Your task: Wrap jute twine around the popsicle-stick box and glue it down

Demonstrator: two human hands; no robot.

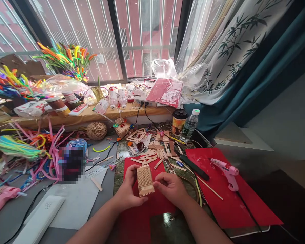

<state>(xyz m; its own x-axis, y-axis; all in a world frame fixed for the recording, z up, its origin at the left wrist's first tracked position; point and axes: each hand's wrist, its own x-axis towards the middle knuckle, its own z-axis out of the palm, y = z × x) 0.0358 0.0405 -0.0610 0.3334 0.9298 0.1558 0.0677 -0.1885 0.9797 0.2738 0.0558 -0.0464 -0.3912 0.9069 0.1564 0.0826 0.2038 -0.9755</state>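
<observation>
A small box of wooden craft sticks wound with brown twine [144, 178] is held up in front of me. Its scalloped stick ends show at the top and bottom. My left hand [128, 191] grips it from the left side and below, thumb stretched along the near end. At its lower right edge, my right hand [171, 188] has thumb and forefinger pinched together; whatever is between them is too small to make out. Under both hands lies a red sheet [165, 203], and loose craft sticks [147, 157] are scattered just beyond the box.
On the right, a pink glue gun [227, 173] rests on another red sheet [251, 210]. A water bottle [190, 125] and a paper cup [179, 122] stand at the back. A twine ball [97, 130], pipe cleaners [20, 147] and a second glue gun [5, 200] are leftward.
</observation>
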